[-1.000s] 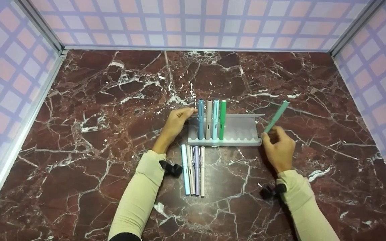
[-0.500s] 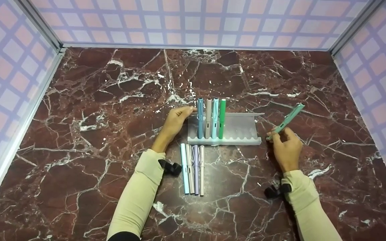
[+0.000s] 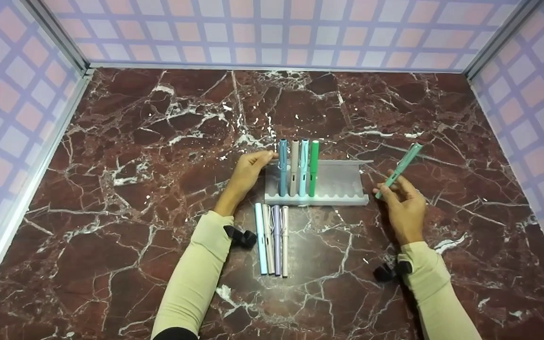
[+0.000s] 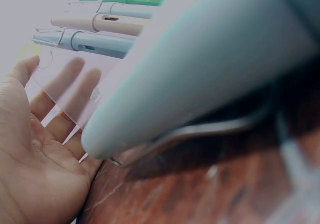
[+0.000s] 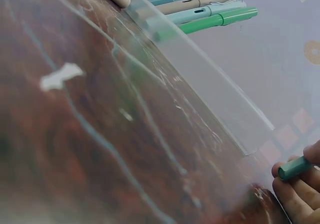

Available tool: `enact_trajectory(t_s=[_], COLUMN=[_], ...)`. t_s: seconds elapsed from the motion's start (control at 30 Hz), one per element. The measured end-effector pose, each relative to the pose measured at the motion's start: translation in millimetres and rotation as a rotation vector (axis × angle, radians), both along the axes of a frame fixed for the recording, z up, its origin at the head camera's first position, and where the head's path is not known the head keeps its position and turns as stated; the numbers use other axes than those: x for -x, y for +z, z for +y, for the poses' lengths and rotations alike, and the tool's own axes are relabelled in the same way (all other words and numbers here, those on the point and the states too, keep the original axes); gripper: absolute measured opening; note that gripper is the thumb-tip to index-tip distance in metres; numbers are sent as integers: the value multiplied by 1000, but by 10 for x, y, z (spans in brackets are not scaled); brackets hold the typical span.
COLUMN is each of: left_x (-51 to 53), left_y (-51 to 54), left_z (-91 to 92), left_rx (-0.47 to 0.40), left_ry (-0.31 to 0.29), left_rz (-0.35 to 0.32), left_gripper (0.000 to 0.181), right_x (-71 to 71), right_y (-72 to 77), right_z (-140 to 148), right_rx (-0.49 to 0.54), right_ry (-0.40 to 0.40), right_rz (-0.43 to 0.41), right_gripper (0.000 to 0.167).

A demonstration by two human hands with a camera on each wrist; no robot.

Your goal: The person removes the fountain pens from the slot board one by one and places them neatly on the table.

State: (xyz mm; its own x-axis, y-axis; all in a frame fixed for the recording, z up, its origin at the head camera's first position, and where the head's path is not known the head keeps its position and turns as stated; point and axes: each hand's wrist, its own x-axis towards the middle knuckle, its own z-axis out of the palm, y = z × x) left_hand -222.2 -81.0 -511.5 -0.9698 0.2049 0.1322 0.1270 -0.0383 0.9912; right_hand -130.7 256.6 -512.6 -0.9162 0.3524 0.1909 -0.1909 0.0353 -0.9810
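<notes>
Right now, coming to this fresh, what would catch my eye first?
Probably the four coloured pens standing in the left half of the clear rack. Next, the teal-green pen tilted in the right hand, beyond the rack's right end. Four more pens lie side by side nearer the person.

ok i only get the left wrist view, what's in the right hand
Observer: The right hand holds a muted green pen.
Operator: and how many pens lie in front of the rack
Observer: Four, roughly side by side, as the head view shows.
Operator: any free slots in the rack
Observer: Yes, several, all to the right of the bright green pen.
</notes>
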Motion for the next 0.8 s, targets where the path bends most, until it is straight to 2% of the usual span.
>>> enact_trajectory(t_s=[0.13, 0.33, 0.63, 0.8], left_x=[-2, -3, -8, -8], left_y=[3, -1, 10, 11], left_z=[3, -5, -6, -3], left_rx=[-19, 1, 4, 9], left_ry=[-11, 1, 12, 13], left_rz=[-13, -11, 9, -1], left_gripper=[27, 27, 26, 26], right_x=[-36, -100, -266, -387], right_y=[-19, -31, 3, 28], right_z=[19, 32, 54, 43], right_rx=[51, 50, 12, 76], right_ry=[22, 2, 3, 24], right_rz=[21, 14, -84, -139], right_gripper=[44, 37, 38, 31])
